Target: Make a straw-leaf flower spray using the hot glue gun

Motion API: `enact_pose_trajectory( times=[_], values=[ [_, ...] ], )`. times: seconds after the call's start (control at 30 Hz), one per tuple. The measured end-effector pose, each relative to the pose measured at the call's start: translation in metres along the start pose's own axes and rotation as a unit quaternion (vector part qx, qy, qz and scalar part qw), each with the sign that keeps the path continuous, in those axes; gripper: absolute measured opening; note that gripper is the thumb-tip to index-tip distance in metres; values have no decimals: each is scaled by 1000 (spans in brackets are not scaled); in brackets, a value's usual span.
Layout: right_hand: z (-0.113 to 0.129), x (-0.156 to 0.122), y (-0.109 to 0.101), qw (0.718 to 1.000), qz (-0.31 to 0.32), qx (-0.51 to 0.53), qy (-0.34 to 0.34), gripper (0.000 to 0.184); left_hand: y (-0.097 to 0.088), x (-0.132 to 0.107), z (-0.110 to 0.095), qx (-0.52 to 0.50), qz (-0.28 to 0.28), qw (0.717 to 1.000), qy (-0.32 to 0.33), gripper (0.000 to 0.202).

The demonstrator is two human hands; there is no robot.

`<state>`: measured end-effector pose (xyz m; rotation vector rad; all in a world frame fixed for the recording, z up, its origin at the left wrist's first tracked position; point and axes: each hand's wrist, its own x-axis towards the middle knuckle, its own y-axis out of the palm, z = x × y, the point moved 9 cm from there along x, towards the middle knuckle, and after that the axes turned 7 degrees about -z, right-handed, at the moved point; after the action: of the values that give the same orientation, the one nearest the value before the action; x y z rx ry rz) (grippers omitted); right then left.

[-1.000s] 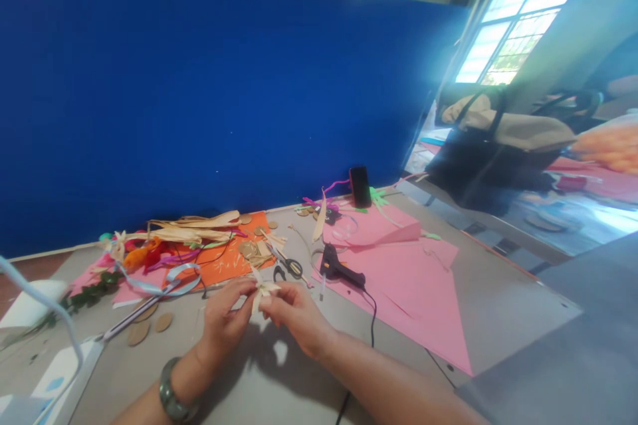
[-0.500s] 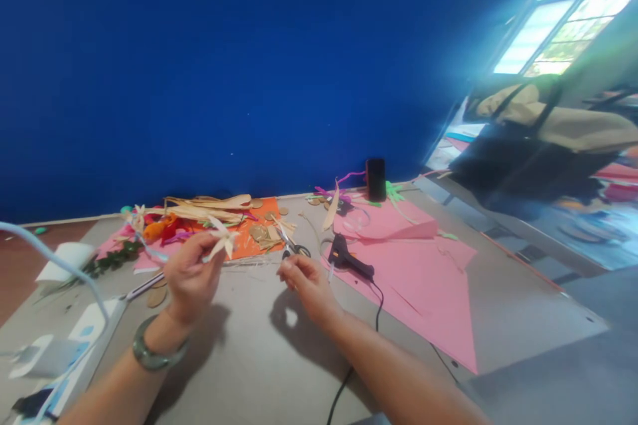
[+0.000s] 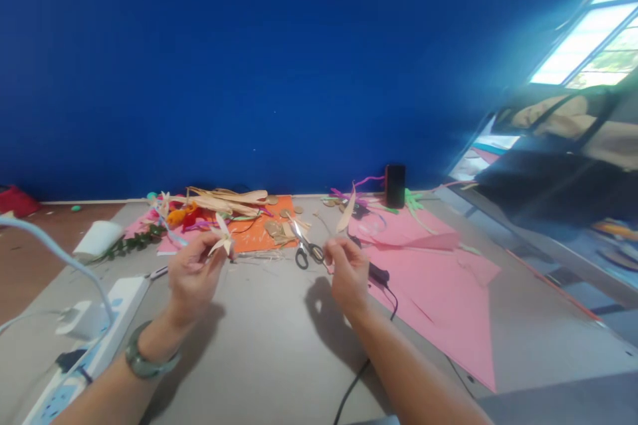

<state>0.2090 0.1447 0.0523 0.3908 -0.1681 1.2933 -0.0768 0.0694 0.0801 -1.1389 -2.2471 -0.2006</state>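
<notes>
My left hand (image 3: 195,273) pinches a cream, star-shaped flower (image 3: 222,238) made of thin pointed petals, held above the grey table. To the right, my right hand (image 3: 350,273) is closed, thumb against fingers. Whatever may be between those fingertips is too small to make out. Open-bladed scissors (image 3: 305,249) lie just left of it. Behind and beside the right hand is a black glue gun (image 3: 379,273), mostly covered by the hand, its cord trailing toward the front. A pale, pointed petal-like strip (image 3: 345,214) stands up behind the right hand.
Dried husk strips (image 3: 226,199), an orange sheet (image 3: 249,234) and colourful pieces lie at the back left. Pink paper (image 3: 438,305) covers the right side. A phone (image 3: 395,186) leans against the blue partition (image 3: 299,66). At the front left are a power strip (image 3: 94,352) and a paper roll (image 3: 98,239).
My right hand has moved right, away from the scissors and in front of the glue gun. My left hand still holds the flower. The whole view has swung left.
</notes>
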Motion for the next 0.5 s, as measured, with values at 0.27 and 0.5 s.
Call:
enact_pose_trajectory(
  times=[0.27,0.5],
  values=[
    [48,17,-29,991,-61,118,-28,23,22,-37,25,19,98,995,6,16],
    [90,23,-36,983,-42,-16,-176,23,48,-67,17,24,190,977,88,11]
  ],
)
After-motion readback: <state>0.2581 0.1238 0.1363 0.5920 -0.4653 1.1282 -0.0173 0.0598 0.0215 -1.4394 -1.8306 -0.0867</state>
